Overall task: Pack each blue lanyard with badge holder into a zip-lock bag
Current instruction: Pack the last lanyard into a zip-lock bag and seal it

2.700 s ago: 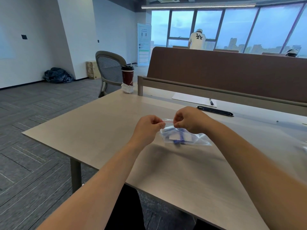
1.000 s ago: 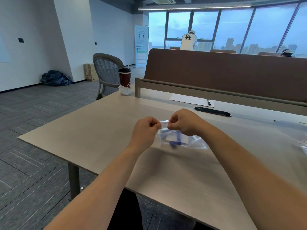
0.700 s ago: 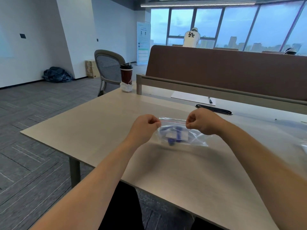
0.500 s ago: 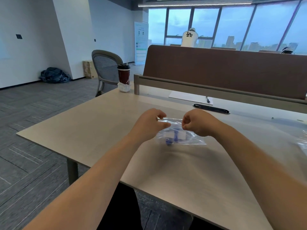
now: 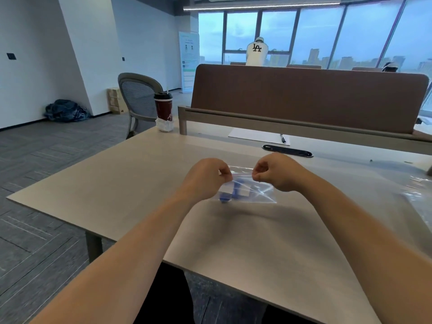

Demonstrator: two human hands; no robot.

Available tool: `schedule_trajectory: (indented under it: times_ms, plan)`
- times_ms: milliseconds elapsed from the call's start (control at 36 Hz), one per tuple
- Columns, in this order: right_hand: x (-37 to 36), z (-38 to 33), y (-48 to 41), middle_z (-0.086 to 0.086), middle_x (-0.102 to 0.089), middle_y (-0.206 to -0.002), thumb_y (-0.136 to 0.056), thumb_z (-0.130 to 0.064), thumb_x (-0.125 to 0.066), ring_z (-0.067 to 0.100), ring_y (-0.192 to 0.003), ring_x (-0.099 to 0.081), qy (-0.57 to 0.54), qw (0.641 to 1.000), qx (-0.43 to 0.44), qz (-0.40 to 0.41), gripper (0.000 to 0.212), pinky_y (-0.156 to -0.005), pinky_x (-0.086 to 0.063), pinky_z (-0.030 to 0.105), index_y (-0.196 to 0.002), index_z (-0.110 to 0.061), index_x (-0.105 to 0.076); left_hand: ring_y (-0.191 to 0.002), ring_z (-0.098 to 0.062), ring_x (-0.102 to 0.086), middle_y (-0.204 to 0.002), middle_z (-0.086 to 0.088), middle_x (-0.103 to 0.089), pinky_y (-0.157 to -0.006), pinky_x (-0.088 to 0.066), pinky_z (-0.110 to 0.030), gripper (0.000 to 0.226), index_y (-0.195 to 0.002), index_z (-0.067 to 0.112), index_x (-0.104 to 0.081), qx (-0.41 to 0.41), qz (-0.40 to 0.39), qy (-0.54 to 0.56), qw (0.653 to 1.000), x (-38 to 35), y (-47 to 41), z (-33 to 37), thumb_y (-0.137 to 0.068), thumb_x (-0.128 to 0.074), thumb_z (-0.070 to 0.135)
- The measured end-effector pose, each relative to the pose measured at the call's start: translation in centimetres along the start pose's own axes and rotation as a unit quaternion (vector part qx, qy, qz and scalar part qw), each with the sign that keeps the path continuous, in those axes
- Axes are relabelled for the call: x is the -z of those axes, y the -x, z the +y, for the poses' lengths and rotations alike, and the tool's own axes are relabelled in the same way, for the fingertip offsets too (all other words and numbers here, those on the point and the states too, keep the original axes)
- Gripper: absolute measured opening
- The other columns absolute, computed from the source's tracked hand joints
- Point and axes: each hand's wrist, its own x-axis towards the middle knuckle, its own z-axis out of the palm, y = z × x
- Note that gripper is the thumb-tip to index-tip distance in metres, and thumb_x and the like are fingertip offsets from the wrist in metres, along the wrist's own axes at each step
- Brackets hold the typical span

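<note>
Compared with a second ago, both hands sit wider apart along the seal. The left hand [image 5: 205, 181] and right hand [image 5: 278, 173] each pinch the top strip of the zip-lock bag [image 5: 261, 195], which spans the gap between them, its lower edge seemingly resting on the surface [image 5: 140, 183]. The blue lanyard [image 5: 237, 186] with its badge holder [image 5: 226, 191] lies inside, nearer the left hand. The film looks light, limp and slippery; the stiffer zip strip is likely the surest hold.

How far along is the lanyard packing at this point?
Done: a blue lanyard with badge holder lies inside the zip-lock bag. In hand: the left hand and right hand pinch the bag's top strip, seemingly sealing it; whether it is fully shut is unclear. Left: finishing that seal; clear plastic at the right edge may be further bags.
</note>
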Motion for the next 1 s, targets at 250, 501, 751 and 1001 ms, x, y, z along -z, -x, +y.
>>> schedule_trajectory:
  times_ms: [250,501,751,1001]
  plan:
    - [0.0,1.6,1.1,0.002,-0.071,-0.092,-0.092,-0.017,-0.065,0.018,-0.082,-0.063,0.009,1.0,-0.02,0.018,0.01,-0.077,-0.051,0.029,-0.097,-0.012,-0.073,-0.093,-0.021,-0.061,-0.1,0.0,-0.068,-0.086,-0.05,-0.035,0.017,-0.102,0.021,-0.074,-0.027,-0.005,-0.127,0.992,-0.4,0.0,0.4,-0.095,-0.061,0.03]
    - [-0.4,2.0,1.3,0.002,-0.069,-0.089,-0.09,-0.02,-0.066,0.02,-0.083,-0.063,0.022,0.999,-0.006,0.049,0.01,-0.079,-0.055,0.038,-0.094,-0.014,-0.073,-0.103,-0.021,-0.059,-0.11,0.001,-0.069,-0.096,-0.046,-0.036,0.019,-0.11,0.024,-0.072,-0.084,-0.014,-0.147,0.985,-2.2,-0.9,4.2,-0.096,-0.06,0.032]
    - [-0.4,3.5,1.6,-0.004,-0.065,-0.085,-0.091,-0.021,-0.067,0.015,-0.081,-0.061,-0.031,0.997,-0.015,0.063,0.007,-0.076,-0.052,0.029,-0.094,-0.015,-0.071,-0.086,-0.018,-0.057,-0.092,0.003,-0.066,-0.081,-0.05,-0.032,0.01,-0.092,0.021,-0.068,-0.085,0.003,-0.072,0.994,-3.8,-1.1,4.2,-0.095,-0.058,0.02]
    - [0.6,5.5,2.7,-0.007,-0.066,-0.08,-0.09,-0.02,-0.07,0.005,-0.073,-0.059,-0.081,0.994,-0.03,0.07,0.004,-0.063,-0.042,0.017,-0.088,-0.017,-0.072,-0.087,-0.02,-0.061,-0.092,0.002,-0.068,-0.084,-0.052,-0.034,0.012,-0.091,0.017,-0.071,-0.081,-0.01,-0.052,0.995,-3.3,-1.1,3.5,-0.094,-0.059,0.015]
